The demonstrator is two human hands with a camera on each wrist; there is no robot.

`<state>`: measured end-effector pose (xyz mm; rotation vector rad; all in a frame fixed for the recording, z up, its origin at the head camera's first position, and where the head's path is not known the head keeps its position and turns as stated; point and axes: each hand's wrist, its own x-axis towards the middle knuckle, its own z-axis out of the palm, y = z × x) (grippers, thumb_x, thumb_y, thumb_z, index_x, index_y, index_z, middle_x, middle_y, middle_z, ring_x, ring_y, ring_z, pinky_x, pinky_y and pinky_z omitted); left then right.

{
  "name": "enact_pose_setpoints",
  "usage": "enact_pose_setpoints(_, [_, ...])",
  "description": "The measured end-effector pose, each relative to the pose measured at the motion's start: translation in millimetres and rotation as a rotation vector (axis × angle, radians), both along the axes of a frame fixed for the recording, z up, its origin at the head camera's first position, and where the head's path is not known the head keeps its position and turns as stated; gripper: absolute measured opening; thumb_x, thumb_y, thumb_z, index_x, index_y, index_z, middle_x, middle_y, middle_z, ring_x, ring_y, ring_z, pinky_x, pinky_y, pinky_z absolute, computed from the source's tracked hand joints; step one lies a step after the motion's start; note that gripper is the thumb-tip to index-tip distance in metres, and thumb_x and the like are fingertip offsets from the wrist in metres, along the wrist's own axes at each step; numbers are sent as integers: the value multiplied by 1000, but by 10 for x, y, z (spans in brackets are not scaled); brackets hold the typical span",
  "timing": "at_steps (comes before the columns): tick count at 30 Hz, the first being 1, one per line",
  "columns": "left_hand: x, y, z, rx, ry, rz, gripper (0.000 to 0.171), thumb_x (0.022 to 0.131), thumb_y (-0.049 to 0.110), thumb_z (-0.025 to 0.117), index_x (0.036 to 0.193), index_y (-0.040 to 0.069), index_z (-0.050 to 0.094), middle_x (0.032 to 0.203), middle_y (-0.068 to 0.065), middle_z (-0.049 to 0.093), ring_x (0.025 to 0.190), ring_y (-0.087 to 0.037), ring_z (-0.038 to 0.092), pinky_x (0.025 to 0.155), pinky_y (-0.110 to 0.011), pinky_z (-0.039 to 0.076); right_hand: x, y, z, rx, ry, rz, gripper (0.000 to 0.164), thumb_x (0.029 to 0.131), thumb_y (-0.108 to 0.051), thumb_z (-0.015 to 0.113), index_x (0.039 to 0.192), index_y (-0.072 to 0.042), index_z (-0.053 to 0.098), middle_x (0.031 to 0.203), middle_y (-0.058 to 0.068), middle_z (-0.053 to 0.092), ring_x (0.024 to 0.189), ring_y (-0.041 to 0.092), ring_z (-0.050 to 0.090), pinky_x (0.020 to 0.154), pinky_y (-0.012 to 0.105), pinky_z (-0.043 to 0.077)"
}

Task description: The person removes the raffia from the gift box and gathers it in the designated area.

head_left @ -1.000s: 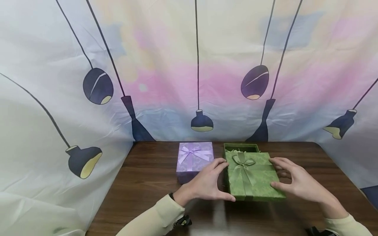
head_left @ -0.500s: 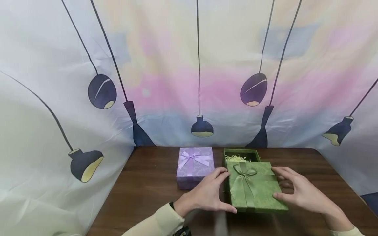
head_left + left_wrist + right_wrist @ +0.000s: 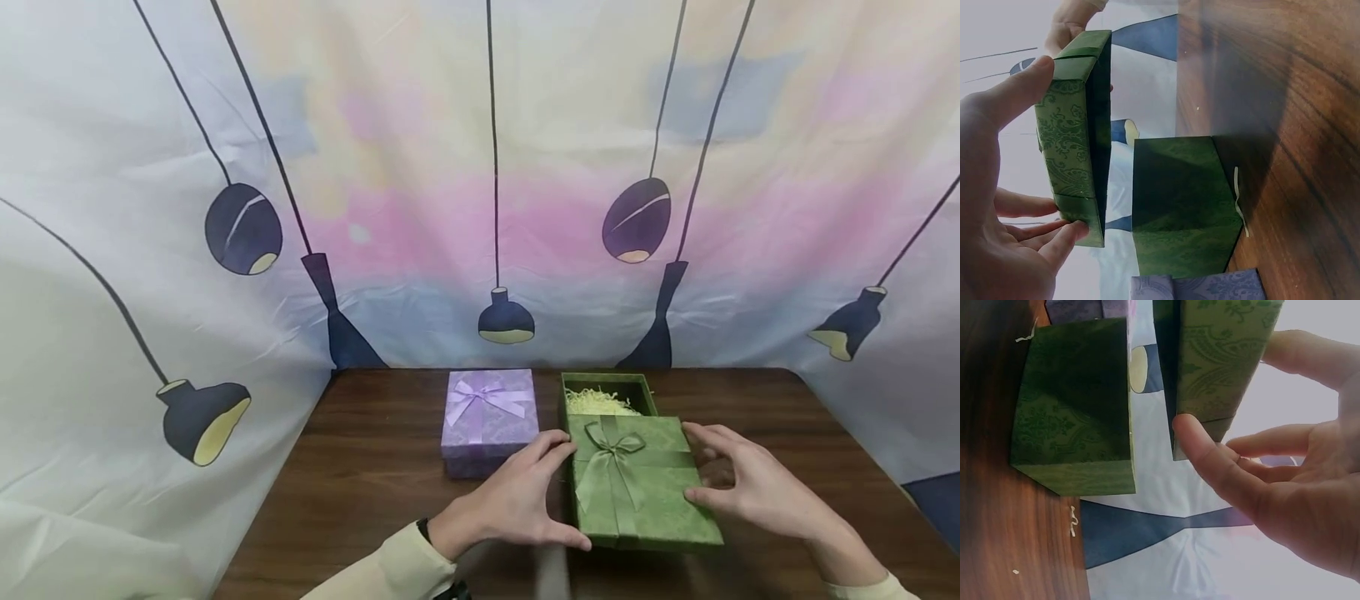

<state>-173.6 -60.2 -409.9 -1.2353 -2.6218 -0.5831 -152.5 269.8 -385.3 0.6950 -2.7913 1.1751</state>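
My left hand (image 3: pixel 517 498) and right hand (image 3: pixel 761 483) hold a green gift box lid (image 3: pixel 660 508) by its opposite sides, thumbs at the near part and fingers farther back. A ribbon bow tops the lid. In both wrist views the lid (image 3: pixel 1066 137) is clear of the green box base (image 3: pixel 1072 394), raised above it. Seen from the head, the lid hides the near part of the base (image 3: pixel 651 396). Pale yellow shredded paper (image 3: pixel 600 402) shows inside the base.
A lidded purple gift box (image 3: pixel 491 433) with a lilac bow stands left of the green base on the dark wooden table (image 3: pixel 360 483). Loose paper shreds (image 3: pixel 1239 200) lie beside the base. A curtain (image 3: pixel 420 208) printed with lamps hangs behind the table.
The lid has moved towards me in both hands, away from the base's back edge. More of the shredded paper shows. The head view has also shifted slightly.
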Motion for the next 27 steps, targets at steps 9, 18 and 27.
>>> enact_pose_setpoints(9, [75,41,-45,19,8,2,108,65,70,77,145,7,42,145,-7,41,126,-21,51,101,-34,46,20,-3,19,29,-25,-22,81,81,-28,80,142,8,41,122,20,56,88,1,63,68,24,56])
enact_pose_setpoints(18, [124,23,-142,16,23,-10,107,64,70,77,143,6,44,143,-7,42,123,-21,52,99,-34,48,29,-17,-79,38,-46,12,81,81,-28,80,140,12,42,120,19,55,83,0,64,67,24,56])
enact_pose_setpoints(27, [197,50,-253,10,48,-17,106,65,71,75,143,6,43,142,-9,42,125,-20,51,97,-35,49,59,17,-157,64,-80,43,82,80,-31,80,138,13,42,118,18,55,81,0,64,65,23,56])
